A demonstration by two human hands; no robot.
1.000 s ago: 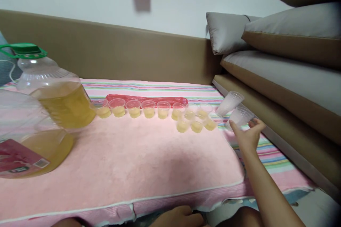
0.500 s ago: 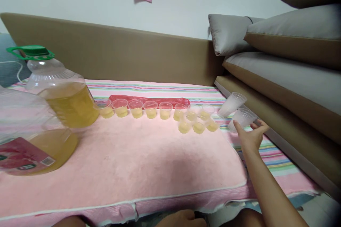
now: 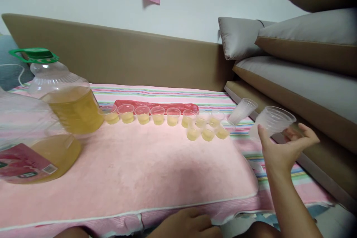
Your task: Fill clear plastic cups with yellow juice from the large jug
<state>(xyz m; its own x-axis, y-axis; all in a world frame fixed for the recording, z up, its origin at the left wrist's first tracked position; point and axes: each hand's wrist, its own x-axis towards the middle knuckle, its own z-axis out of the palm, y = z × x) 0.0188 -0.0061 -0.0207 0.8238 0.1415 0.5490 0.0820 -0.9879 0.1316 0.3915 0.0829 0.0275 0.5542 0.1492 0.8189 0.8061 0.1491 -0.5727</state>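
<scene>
My right hand is closed around a stack of clear plastic cups, tilted with the mouths toward the upper right and raised off the striped sheet. Another stack of cups leans at the sheet's far right. Several plastic cups with a little yellow liquid, such as this filled cup, stand in a row, with more grouped at the row's right end. At the bottom edge my left hand shows curled fingers, partly cut off; whatever may be inside them is hidden.
Two big jugs of yellow liquid stand at left: a green-capped jug and a nearer jug. A red plastic wrapper lies behind the cups on the pink mat. Stacked cushions border the right side.
My right hand has lifted the cup stack and moved it right and nearer to me. My left hand has come slightly further into view. The filled cups have stayed put.
</scene>
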